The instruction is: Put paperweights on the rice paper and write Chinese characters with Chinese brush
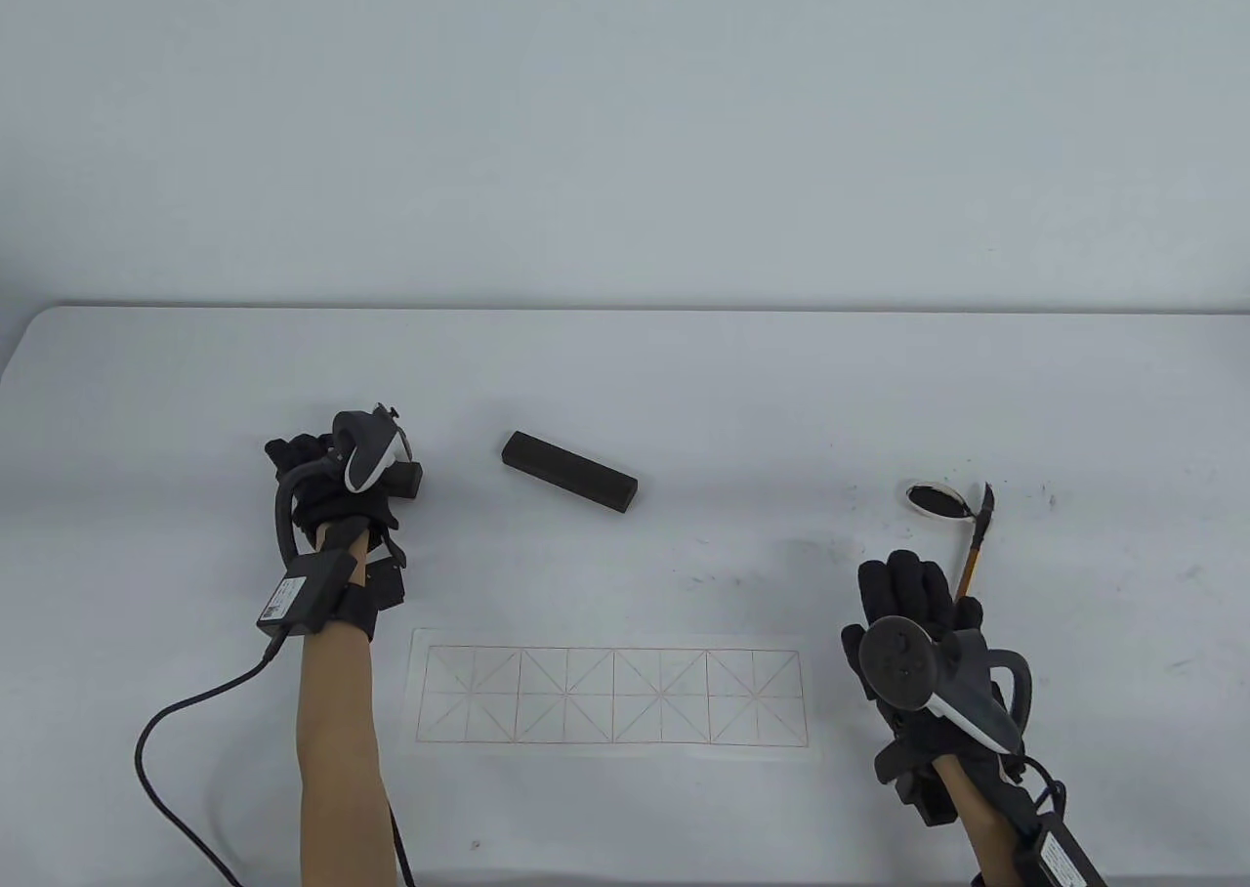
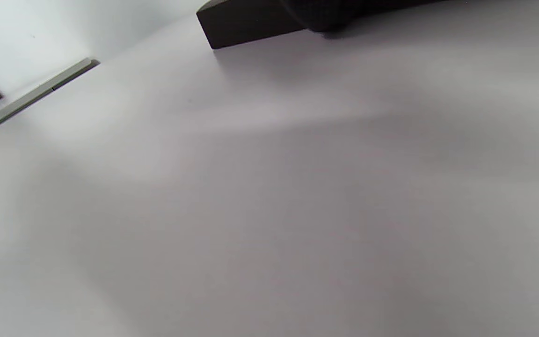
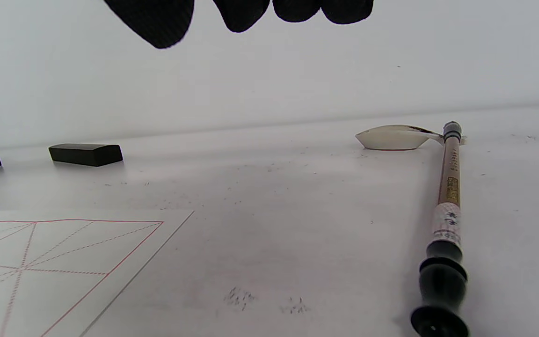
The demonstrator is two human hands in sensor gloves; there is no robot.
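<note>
My left hand point(image 1: 305, 475) grips one dark paperweight, whose end point(image 1: 406, 480) sticks out to the right of the glove. In the left wrist view that block point(image 2: 246, 21) lies at the table under a gloved finger point(image 2: 344, 11). A second paperweight point(image 1: 569, 472) point(image 3: 85, 154) lies free at mid table. The rice paper point(image 1: 613, 696) point(image 3: 40, 262) with its red grid lies flat near the front edge, with nothing on it. The brush point(image 1: 975, 550) point(image 3: 448, 201) lies on the table, its tip resting on the small ink dish point(image 1: 935, 498) point(image 3: 393, 138). My right hand point(image 1: 913, 589) hovers open just left of the brush, not touching it.
The white table point(image 1: 625, 389) carries faint ink smudges around the dish and right of the paper. A black glove cable point(image 1: 166, 760) loops at the front left. A plain wall rises behind the table's far edge.
</note>
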